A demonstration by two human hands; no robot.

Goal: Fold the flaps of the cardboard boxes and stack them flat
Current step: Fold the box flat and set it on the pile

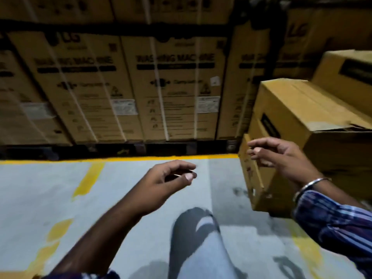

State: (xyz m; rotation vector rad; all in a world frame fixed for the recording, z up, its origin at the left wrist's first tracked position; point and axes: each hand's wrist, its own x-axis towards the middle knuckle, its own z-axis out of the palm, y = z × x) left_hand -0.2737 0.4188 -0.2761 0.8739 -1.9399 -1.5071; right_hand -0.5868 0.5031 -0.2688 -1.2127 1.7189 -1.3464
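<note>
A row of tall cartons [171,87] stands along the far edge of the floor [50,178], behind a yellow painted line [120,158]. Each carries the printed words "LG" and "WASHING MACHINE", with white straps running down the faces and small white labels lower down; the finer print is too blurred to read.

At the right edge of the floor sits a pile of plain cardboard boxes [291,109], stacked unevenly, one with a dark printed panel whose writing cannot be read. A loose flap [251,168] hangs down the near side of the lowest box.

The left hand [167,180] hangs over the middle of the floor, its fingers [188,176] loosely curled with thumb and forefinger near each other, holding nothing. The right hand [281,156] is raised just in front of the box pile, fingers loosely bent and slightly apart, gripping nothing; whether it touches the flap cannot be told. A metal bangle [310,186] circles the right wrist above a striped sleeve [332,222]. A leg in pale trousers [201,248] shows below.
</note>
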